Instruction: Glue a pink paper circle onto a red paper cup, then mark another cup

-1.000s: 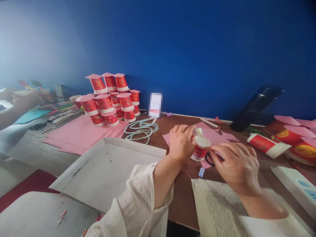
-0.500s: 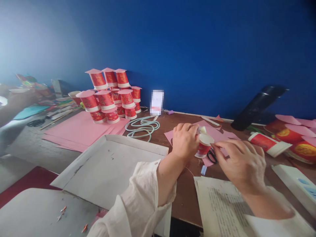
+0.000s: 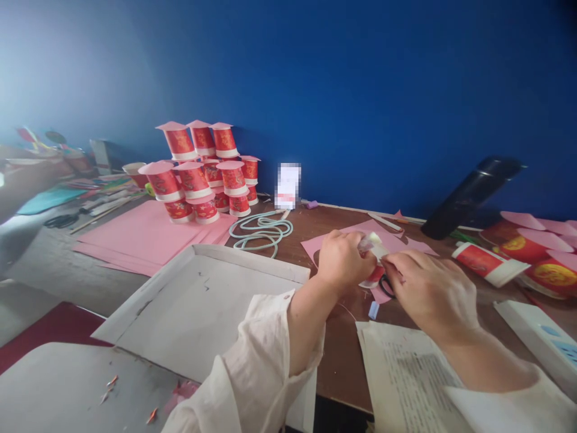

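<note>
Left hand (image 3: 343,260): fingers gripping a small whitish item (image 3: 370,241)
Right hand (image 3: 436,294): fingers pinched; I can't tell on what
Red cup (image 3: 371,279): between the hands, inward from the bench's (image 3: 340,367) front edge

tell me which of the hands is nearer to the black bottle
Right. The right hand is on the near side of the black bottle, slightly left of it and not touching; the left hand is farther away to the left.
</note>
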Available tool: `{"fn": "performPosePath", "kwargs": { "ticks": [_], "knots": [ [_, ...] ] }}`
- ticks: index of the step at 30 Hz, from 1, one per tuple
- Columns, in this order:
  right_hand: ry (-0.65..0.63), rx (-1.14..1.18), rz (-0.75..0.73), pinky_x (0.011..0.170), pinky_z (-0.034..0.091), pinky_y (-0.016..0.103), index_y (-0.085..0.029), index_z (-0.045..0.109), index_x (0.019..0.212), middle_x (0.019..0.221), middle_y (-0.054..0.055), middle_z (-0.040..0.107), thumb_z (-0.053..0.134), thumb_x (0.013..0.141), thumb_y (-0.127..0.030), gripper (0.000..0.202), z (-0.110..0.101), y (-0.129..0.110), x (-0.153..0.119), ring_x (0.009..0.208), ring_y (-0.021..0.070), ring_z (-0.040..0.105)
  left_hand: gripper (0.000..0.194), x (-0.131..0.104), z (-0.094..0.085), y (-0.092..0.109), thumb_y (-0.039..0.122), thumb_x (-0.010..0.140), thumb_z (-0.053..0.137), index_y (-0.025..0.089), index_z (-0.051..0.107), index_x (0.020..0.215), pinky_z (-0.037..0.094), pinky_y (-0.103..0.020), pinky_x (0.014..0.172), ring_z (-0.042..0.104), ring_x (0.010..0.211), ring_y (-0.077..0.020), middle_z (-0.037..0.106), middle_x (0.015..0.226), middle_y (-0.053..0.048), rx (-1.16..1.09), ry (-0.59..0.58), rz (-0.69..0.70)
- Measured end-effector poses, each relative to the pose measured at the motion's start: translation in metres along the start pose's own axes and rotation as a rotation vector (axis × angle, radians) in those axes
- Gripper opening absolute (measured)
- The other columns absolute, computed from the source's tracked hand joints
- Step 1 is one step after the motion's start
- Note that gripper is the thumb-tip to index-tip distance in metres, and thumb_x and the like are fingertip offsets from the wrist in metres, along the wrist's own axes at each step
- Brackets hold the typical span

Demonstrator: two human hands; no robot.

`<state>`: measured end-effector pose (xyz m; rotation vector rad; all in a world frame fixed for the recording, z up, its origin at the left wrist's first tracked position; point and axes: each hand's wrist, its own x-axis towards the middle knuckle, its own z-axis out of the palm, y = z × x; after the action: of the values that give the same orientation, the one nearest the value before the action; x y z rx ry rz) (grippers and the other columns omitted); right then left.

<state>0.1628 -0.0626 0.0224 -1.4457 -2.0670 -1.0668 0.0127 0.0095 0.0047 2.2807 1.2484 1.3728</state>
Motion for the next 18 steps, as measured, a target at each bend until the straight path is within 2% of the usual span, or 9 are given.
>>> {"fn": "performPosePath", "kwargs": {
  "ticks": [5, 12, 16, 18],
  "knots": [
    [-0.106, -0.016, -0.139, 0.067, 0.027, 0.035, -0.021, 0.056, 0.067, 0.064, 0.002, 0.058, 0.05, 0.083, -0.013, 0.019, -0.011, 0.002, 0.014, 0.064, 0.0169, 0.05, 0.008, 0.001, -0.001, 0.0, 0.021, 0.07, 0.064, 0.022, 0.064, 0.078, 0.053, -0.04, 0.074, 0.061, 0.074, -0.0245, 0.072, 0.076, -0.006, 0.009, -0.035, -0.025],
    [-0.102, -0.005, -0.301, 0.066, 0.021, 0.036, -0.022, 0.051, 0.062, 0.057, 0.002, 0.051, 0.047, 0.077, -0.007, 0.022, -0.022, 0.0, 0.037, 0.065, 0.0197, 0.044, 0.005, 0.0, -0.004, 0.001, 0.021, 0.071, 0.063, 0.021, 0.064, 0.076, 0.051, -0.038, 0.072, 0.061, 0.074, -0.0235, 0.07, 0.076, -0.007, -0.022, -0.086, -0.068],
    [-0.17, 0.036, -0.34, 0.068, 0.023, 0.036, -0.021, 0.053, 0.061, 0.059, 0.002, 0.052, 0.048, 0.079, -0.007, 0.024, -0.029, 0.002, 0.034, 0.069, 0.0195, 0.046, 0.008, 0.001, -0.01, 0.005, 0.025, 0.076, 0.058, 0.022, 0.065, 0.08, 0.05, -0.036, 0.077, 0.061, 0.081, -0.023, 0.071, 0.08, -0.004, -0.038, -0.161, -0.16],
    [-0.205, 0.047, -0.306, 0.069, 0.026, 0.036, -0.021, 0.056, 0.064, 0.062, 0.002, 0.056, 0.05, 0.081, -0.01, 0.022, -0.025, 0.007, 0.025, 0.071, 0.0195, 0.048, 0.013, 0.002, -0.012, 0.006, 0.026, 0.077, 0.056, 0.023, 0.067, 0.084, 0.049, -0.035, 0.08, 0.061, 0.087, -0.0235, 0.072, 0.084, -0.004, -0.056, -0.189, -0.199]
  ]
}}
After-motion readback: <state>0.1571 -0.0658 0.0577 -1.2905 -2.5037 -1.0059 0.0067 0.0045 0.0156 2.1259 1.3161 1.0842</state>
